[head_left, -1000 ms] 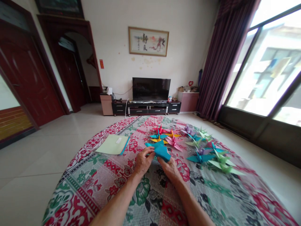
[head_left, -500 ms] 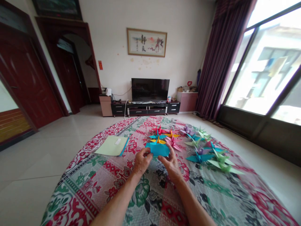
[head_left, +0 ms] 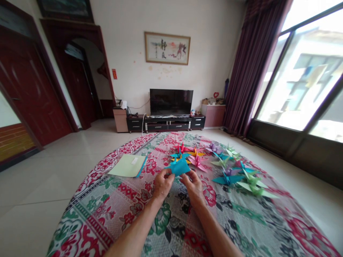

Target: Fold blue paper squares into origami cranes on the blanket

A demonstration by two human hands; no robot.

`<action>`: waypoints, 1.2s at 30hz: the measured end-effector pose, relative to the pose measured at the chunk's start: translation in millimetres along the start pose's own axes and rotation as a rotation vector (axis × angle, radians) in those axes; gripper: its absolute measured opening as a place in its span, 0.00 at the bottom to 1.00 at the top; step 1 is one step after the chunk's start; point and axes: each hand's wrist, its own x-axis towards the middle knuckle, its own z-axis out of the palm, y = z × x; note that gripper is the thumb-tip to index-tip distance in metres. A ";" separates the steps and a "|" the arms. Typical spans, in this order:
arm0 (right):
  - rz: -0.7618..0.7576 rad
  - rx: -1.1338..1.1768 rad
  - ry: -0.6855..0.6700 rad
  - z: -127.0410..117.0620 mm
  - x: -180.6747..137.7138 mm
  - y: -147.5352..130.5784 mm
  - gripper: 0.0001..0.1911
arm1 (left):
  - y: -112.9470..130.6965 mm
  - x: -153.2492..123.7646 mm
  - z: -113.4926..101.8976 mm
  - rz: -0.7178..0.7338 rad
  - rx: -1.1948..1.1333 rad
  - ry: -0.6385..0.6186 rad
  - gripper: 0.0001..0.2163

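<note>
A blue sheet of folded origami paper is held up between my two hands, just above the table. My left hand pinches its lower left corner between thumb and fingers. At the lower right edge, my right hand grips the paper with thumb and fingertips. Right behind the paper are several folded cranes, among them a pink crane and a red crane; a yellow one is partly hidden by the paper.
Left of my hands lies a stack of paper sheets, pale green on top with blue below. More paper cranes in blue, purple and green spread to the right. The round table wears a flowered cloth. A television stands beyond.
The blue paper has tilted, its right side rising, and looks narrower. My right hand has shifted slightly left and down; my left hand stays nearly in place.
</note>
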 end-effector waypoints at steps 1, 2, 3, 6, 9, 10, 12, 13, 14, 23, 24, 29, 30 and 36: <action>-0.006 0.006 -0.011 0.1 -0.2 0.1 0.19 | -0.6 0.1 -0.3 0.018 0.003 -0.002 0.07; -0.014 0.009 -0.023 0.3 -0.4 0.2 0.19 | -1.2 0.3 -0.5 0.036 0.005 -0.002 0.07; -0.021 0.011 -0.032 0.4 -0.6 0.3 0.19 | -1.8 0.4 -0.5 0.054 0.006 -0.002 0.07; -0.045 -0.004 -0.054 -0.1 -1.0 0.3 0.19 | -2.8 0.5 0.2 0.109 0.001 -0.006 0.07; -0.084 -0.075 -0.072 -1.6 -1.5 0.3 0.18 | -2.6 0.3 0.7 0.157 -0.014 -0.015 0.06; -0.097 -0.108 -0.077 -2.0 -1.7 0.3 0.17 | -2.4 0.2 0.6 0.168 -0.019 -0.019 0.05; -0.113 -0.168 -0.078 -2.6 -1.9 -0.2 0.16 | -1.6 -0.1 0.2 0.184 -0.026 -0.029 0.05; -0.115 -0.188 -0.076 -2.6 -2.2 -0.9 0.15 | -1.1 -0.3 -0.2 0.189 -0.029 -0.033 0.05; -0.115 -0.199 -0.075 -2.4 -2.6 -2.1 0.15 | -0.6 -0.5 -0.6 0.193 -0.033 -0.037 0.05; -0.070 -0.176 -0.120 -0.4 -9.2 -26.4 0.14 | 0.8 -2.6 -1.7 0.165 -0.100 -0.128 0.07; -0.068 -0.193 -0.120 -0.5 -9.5 -28.1 0.14 | 0.7 -2.8 -1.9 0.165 -0.099 -0.139 0.08; -0.068 -0.233 -0.161 -0.9 -10.5 -30.5 0.14 | 2.2 -3.9 -4.0 0.186 -0.052 -0.192 0.12; -0.072 -0.232 -0.166 -0.8 -10.7 -30.2 0.14 | 2.6 -4.1 -4.5 0.188 -0.038 -0.199 0.12; -0.136 -0.290 -0.182 -1.2 -10.4 -27.2 0.12 | 2.8 -4.0 -5.3 0.209 0.005 -0.204 0.10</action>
